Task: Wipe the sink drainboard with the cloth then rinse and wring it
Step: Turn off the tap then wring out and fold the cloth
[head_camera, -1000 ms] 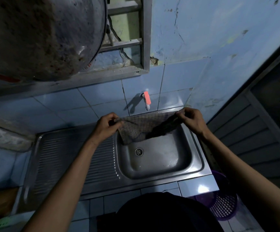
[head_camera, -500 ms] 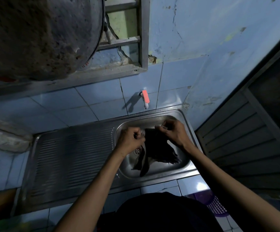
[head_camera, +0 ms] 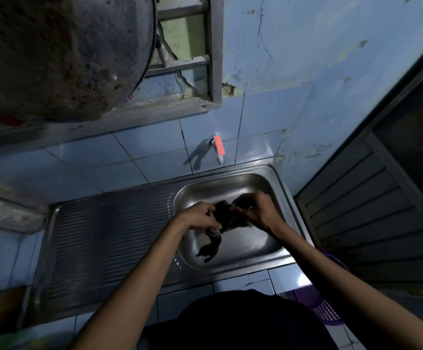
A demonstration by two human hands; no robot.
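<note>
Both hands are bunched close together over the basin (head_camera: 243, 188), each clutching the dark cloth (head_camera: 224, 213): the left hand (head_camera: 200, 215) has its fingers curled round one side of the wad, the right hand (head_camera: 254, 210) pinches the other side from above. A limp tail of the cloth hangs down from between them toward the basin floor. The ribbed drainboard (head_camera: 109, 236) lies to the left of the basin. On the tiled wall behind, a tap (head_camera: 218, 149) with a pink handle juts out. A purple basket (head_camera: 324, 309) sits low at the right.
</note>
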